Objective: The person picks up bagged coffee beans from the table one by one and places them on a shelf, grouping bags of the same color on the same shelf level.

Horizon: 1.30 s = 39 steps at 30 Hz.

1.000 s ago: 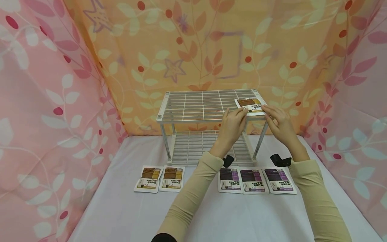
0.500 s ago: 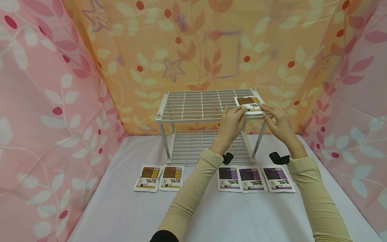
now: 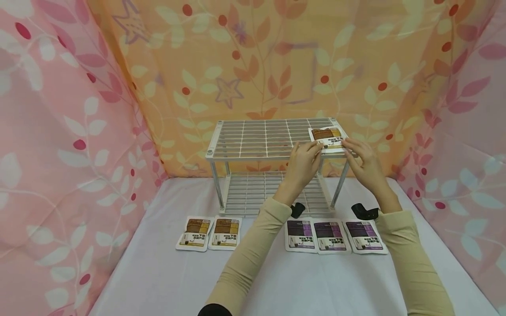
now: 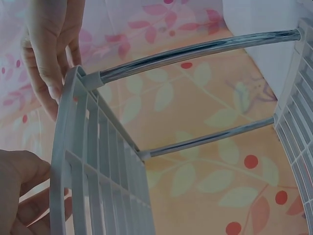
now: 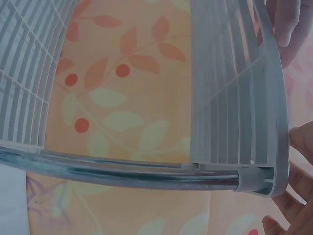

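A white pouch with a brown and yellow label [image 3: 326, 133] lies flat on the right end of the upper tier of a white wire rack [image 3: 211, 152]. My left hand [image 3: 301, 164] touches its near left corner with the fingertips. At the near right corner are the fingers of my right hand [image 3: 366, 163], thumb apart from them. From below, the left wrist view has my left hand [image 4: 19, 188] at the front rim of the tier, thumb against the edge. The right wrist view puts my right hand [image 5: 297, 196] around the tier's corner, fingers spread; the slats hide the pouch there.
Two brown-label pouches [image 3: 225, 233] lie side by side on the white cloth [image 3: 158, 281], front left of the rack. Three purple-label pouches [image 3: 331, 236] lie in a row at front right. The lower tier [image 3: 253, 193] stands behind them. Patterned curtains [image 3: 276, 52] enclose the back and sides.
The head view shifts slightly. Both hands stay at the pouch's near corners, and the pouch keeps almost the same place on the upper tier.
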Each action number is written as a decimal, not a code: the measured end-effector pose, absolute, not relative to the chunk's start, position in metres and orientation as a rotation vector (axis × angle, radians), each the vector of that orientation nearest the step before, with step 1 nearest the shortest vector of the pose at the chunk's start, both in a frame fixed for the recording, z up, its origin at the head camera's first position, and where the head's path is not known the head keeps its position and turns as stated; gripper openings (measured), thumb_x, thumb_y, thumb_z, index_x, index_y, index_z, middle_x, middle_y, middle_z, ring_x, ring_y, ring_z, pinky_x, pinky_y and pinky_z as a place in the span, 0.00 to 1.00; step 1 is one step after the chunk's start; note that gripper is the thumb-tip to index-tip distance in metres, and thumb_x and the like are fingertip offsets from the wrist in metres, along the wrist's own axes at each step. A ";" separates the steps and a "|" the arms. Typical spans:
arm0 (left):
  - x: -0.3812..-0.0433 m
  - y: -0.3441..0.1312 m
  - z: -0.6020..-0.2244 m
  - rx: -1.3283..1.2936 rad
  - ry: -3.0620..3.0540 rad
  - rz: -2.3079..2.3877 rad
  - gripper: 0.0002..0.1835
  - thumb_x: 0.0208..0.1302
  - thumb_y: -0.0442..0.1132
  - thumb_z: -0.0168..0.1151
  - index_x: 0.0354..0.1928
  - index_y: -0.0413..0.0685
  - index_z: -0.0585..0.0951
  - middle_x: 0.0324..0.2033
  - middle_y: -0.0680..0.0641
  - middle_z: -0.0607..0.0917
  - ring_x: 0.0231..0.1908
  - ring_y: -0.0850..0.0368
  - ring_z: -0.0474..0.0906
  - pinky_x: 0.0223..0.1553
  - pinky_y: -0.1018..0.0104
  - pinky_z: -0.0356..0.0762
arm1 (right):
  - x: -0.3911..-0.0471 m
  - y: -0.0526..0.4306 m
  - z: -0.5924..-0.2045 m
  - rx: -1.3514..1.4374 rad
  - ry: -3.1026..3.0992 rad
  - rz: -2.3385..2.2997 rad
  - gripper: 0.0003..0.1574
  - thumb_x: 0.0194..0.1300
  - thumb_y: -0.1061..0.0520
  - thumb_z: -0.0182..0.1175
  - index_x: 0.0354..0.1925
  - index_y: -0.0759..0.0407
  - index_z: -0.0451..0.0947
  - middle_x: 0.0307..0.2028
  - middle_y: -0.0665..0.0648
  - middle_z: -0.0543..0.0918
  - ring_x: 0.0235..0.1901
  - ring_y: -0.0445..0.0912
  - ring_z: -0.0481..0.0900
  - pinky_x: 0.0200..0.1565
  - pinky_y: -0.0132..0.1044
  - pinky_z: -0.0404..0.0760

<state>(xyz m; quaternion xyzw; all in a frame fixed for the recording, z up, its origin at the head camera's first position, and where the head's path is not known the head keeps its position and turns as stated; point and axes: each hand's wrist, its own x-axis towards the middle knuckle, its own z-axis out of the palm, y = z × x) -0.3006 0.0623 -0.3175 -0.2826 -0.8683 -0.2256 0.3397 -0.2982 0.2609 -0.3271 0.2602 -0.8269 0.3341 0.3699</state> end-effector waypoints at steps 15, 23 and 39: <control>-0.291 0.058 -0.340 -0.754 -2.141 -0.552 0.15 0.61 0.43 0.50 0.49 0.56 0.77 0.48 0.55 0.78 0.54 0.61 0.68 0.64 0.55 0.45 | -0.279 0.246 -0.347 0.610 -2.037 0.923 0.21 0.54 0.68 0.55 0.48 0.62 0.75 0.53 0.64 0.71 0.57 0.60 0.60 0.56 0.57 0.55; -0.284 0.050 -0.347 -0.792 -2.076 -0.601 0.14 0.59 0.39 0.54 0.48 0.52 0.77 0.47 0.53 0.78 0.55 0.58 0.68 0.64 0.55 0.40 | -0.271 0.235 -0.351 0.593 -1.970 0.935 0.20 0.55 0.66 0.56 0.48 0.60 0.75 0.54 0.62 0.71 0.58 0.60 0.59 0.59 0.54 0.51; -0.273 0.033 -0.360 -0.813 -2.004 -0.587 0.20 0.55 0.37 0.58 0.52 0.50 0.74 0.52 0.51 0.74 0.59 0.57 0.62 0.64 0.50 0.41 | -0.262 0.215 -0.369 0.542 -1.879 1.013 0.24 0.53 0.69 0.54 0.50 0.57 0.74 0.56 0.58 0.69 0.61 0.55 0.57 0.61 0.47 0.54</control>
